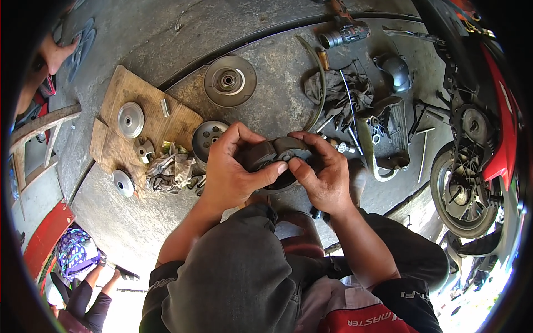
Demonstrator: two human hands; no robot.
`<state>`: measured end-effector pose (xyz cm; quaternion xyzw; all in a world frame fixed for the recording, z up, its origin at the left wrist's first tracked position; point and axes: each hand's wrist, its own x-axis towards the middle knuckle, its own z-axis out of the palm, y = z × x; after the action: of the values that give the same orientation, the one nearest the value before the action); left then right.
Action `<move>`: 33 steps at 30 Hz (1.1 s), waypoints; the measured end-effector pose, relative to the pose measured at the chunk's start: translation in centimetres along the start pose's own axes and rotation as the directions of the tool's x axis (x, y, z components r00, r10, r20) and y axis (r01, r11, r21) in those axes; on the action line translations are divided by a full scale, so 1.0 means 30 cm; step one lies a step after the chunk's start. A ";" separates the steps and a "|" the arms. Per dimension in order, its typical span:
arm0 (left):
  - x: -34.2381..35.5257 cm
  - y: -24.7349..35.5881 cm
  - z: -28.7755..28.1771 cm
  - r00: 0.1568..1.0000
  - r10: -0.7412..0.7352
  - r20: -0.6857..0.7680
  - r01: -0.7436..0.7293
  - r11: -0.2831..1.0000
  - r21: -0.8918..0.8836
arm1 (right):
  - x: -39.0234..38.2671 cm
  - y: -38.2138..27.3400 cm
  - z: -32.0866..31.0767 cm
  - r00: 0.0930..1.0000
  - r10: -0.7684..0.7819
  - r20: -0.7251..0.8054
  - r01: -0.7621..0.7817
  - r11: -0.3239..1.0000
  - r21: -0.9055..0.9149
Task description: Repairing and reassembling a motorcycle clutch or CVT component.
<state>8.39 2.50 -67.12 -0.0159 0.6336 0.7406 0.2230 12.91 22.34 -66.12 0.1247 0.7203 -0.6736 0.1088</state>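
Between both hands, above my knees, is a dark round centrifugal clutch with thick curved shoes. My left hand grips its left side, thumb pressed on the near face. Opposite, my right hand has its fingers over the right rim, and its thumb tip meets the left thumb. The palms and the fingers behind hide part of the clutch. Just beyond my left hand lies a metal clutch bell with holes. Farther off, a large pulley rests flat on the concrete floor.
At left, cardboard carries a silver pulley disc, a small metal sleeve and rags. A drive belt, cordless drill and tray of tools lie right. A red motorcycle stands far right.
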 end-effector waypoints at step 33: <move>-0.014 0.043 0.016 0.989 -0.106 0.106 0.103 0.994 0.037 | -0.013 -0.068 -0.027 0.997 0.022 0.072 -0.011 0.988 -0.152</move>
<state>8.43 2.71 -65.71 -0.0056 0.6305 0.7176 0.2958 12.62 23.01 -64.02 0.0971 0.7637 -0.6203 0.1501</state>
